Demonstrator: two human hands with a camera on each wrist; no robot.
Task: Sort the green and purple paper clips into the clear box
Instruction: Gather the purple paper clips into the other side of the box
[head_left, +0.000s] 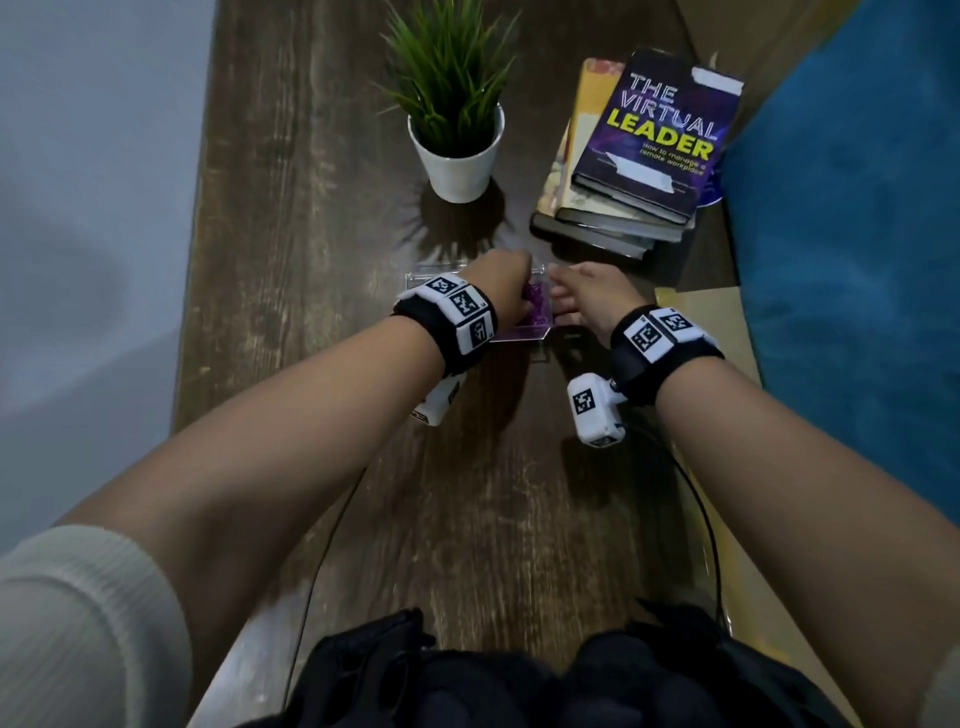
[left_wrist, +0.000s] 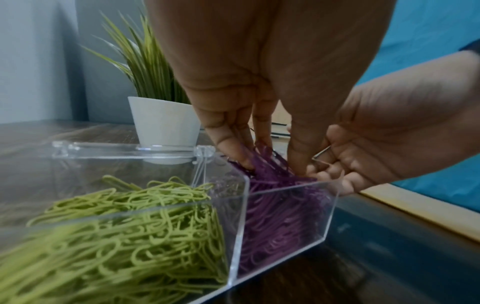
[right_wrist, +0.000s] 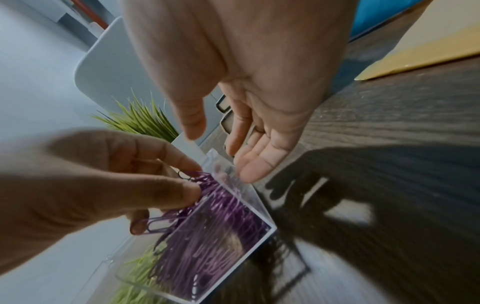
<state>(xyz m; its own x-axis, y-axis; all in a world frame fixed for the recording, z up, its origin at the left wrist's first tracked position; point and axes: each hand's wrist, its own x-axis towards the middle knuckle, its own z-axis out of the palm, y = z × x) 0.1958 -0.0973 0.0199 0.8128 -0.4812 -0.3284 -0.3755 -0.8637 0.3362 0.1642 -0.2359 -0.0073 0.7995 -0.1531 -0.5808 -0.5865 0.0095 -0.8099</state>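
A clear box (head_left: 519, 336) with two compartments stands mid-table. Green paper clips (left_wrist: 124, 236) fill its left compartment and purple paper clips (left_wrist: 280, 222) its right one. My left hand (head_left: 498, 283) reaches down into the purple side, and its thumb and fingers pinch a bunch of purple paper clips (right_wrist: 205, 183) at the top of the pile. My right hand (head_left: 582, 291) is open beside the box, its straight fingers (right_wrist: 249, 168) against the right wall. In the head view my left hand hides most of the box.
A potted plant (head_left: 457, 150) in a white pot stands just behind the box. A stack of books (head_left: 639, 156) lies at the back right. A blue cushion (head_left: 857, 260) borders the table's right edge, with a yellow sheet (head_left: 691, 317) beside my right hand.
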